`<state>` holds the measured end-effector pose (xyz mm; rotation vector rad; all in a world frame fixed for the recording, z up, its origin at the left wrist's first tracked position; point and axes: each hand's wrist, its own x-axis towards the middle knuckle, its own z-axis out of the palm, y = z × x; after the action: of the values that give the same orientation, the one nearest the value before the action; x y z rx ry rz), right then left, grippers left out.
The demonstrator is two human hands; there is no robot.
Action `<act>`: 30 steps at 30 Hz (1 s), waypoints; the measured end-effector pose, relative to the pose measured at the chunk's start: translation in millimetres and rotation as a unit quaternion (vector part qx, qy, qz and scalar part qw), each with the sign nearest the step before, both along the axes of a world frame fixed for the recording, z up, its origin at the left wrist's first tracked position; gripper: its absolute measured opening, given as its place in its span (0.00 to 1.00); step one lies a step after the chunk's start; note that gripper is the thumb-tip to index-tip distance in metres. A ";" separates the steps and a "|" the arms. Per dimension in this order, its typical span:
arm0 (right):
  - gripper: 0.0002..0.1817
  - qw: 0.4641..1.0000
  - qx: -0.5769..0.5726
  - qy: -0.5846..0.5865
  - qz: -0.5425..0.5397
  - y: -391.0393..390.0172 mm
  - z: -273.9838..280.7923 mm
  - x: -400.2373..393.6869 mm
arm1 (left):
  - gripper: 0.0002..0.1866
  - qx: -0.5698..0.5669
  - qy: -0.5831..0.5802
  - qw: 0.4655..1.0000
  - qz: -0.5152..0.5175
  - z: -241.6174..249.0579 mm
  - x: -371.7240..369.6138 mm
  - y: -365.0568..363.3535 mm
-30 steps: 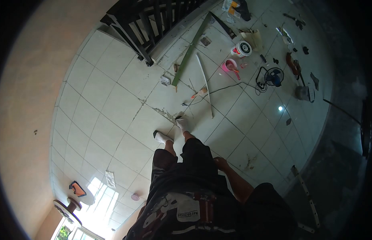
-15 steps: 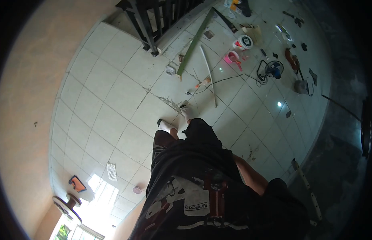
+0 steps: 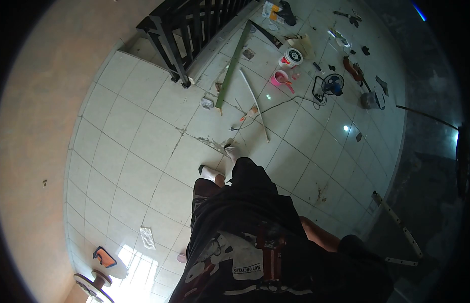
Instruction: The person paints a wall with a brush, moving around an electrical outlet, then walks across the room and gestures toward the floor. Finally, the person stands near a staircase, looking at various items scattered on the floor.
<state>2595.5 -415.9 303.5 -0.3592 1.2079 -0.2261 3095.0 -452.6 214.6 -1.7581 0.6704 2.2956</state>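
Observation:
Neither of my hands shows. On the right a bare forearm (image 3: 318,233) comes out of a dark sleeve, and its hand is hidden behind my dark clothing. My black printed shirt (image 3: 250,252) fills the lower middle. Below the dark shorts, my feet in white socks (image 3: 211,173) stand on the tiled floor (image 3: 159,136). Ahead of them lie a thin white strip (image 3: 254,103), a long green strip (image 3: 232,70) and a crumpled grey-white piece (image 3: 206,103). A black cable with a plug (image 3: 233,129) runs across the tiles toward a small fan (image 3: 332,85).
A black railing (image 3: 169,43) borders an opening at the upper left. Farther off are a white tub (image 3: 291,57), a pink pail (image 3: 280,78), a dark bucket (image 3: 369,100) and scattered tools. An orange-edged cloth (image 3: 105,257) and a wooden spool (image 3: 93,287) are at lower left.
The view has tilted and shifted, so the floor items near the railing appear higher and farther left. My feet stay on about the same tiles, and the forearm remains beside my body.

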 end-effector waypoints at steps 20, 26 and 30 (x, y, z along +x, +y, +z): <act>0.18 0.983 -0.149 0.098 -0.033 -141.9 -8.1 -49.3 | 0.22 -0.070 0.091 0.990 -0.076 37.8 -25.7 -33.6; 0.12 0.945 -0.241 0.197 -0.100 -210.2 -12.4 -34.6 | 0.20 -0.346 -0.006 0.937 0.044 68.0 -53.9 -120.1; 0.23 0.911 -0.336 0.173 0.165 -203.3 -30.2 -1.1 | 0.22 -0.292 0.093 0.951 0.037 80.9 -86.8 -132.6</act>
<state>2594.4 -619.2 273.2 -1.2387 1.3681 -0.2879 3008.1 -585.2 295.5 -1.8093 1.4695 2.5051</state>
